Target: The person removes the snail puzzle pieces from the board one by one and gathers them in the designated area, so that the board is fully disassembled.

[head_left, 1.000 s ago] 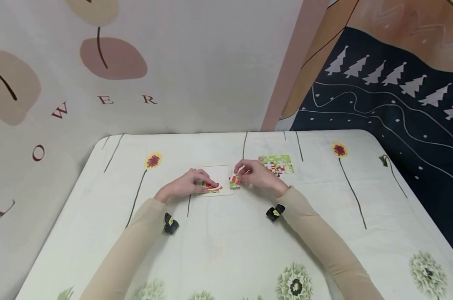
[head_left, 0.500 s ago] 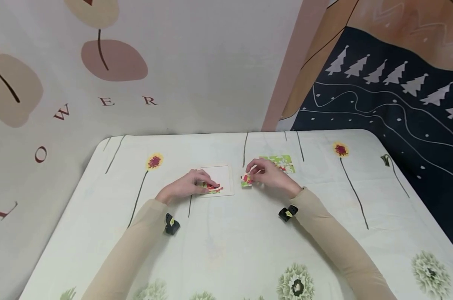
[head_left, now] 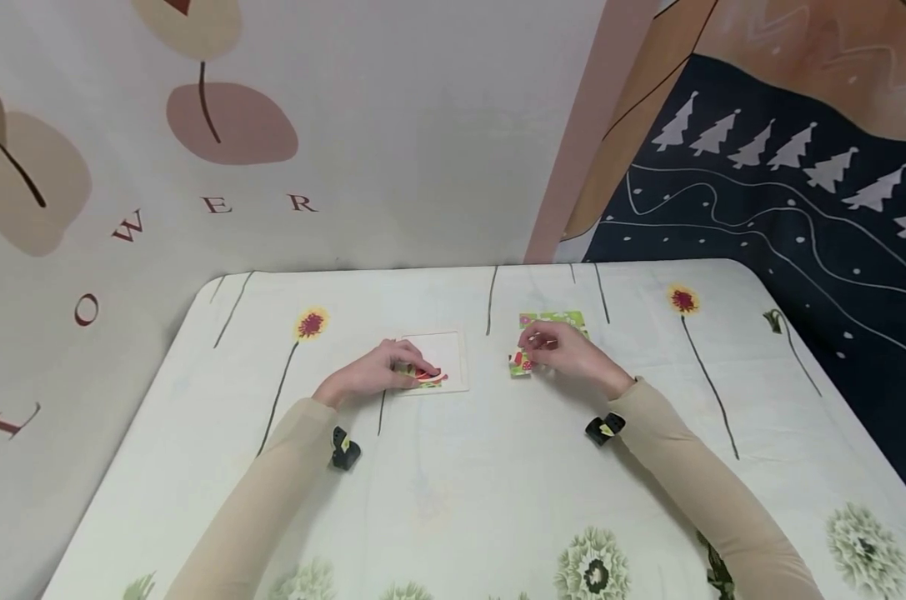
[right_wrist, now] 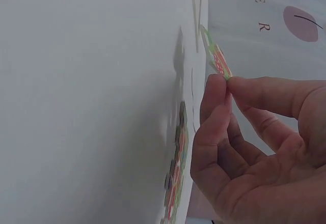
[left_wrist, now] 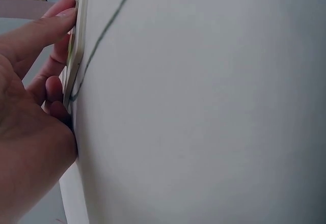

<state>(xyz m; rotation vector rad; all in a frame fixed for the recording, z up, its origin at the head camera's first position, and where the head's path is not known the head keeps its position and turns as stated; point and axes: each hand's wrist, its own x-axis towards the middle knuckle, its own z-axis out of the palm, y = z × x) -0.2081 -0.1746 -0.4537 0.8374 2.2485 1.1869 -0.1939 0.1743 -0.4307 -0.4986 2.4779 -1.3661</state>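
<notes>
A white puzzle tray [head_left: 439, 348] lies flat on the table, with red-and-green puzzle pieces [head_left: 432, 381] along its near left part. My left hand [head_left: 370, 372] rests on the tray's left side, fingertips on those pieces; some are hidden beneath it. My right hand [head_left: 573, 354] pinches a green-and-red puzzle piece [head_left: 521, 363] between thumb and fingers. In the right wrist view this puzzle piece [right_wrist: 220, 61] is raised off the table and tilted. Behind the right hand lies a joined section of green puzzle [head_left: 550, 317], partly covered by that hand.
A white cloth [head_left: 437, 483] printed with flowers and stems covers the table. Against its far edge stands a pale printed backdrop [head_left: 422, 167]. To the right hangs a dark backdrop [head_left: 723, 200] with white trees.
My right hand has moved to the right with the pinched puzzle piece, away from the tray and in front of the joined section. My left hand has stayed on the tray.
</notes>
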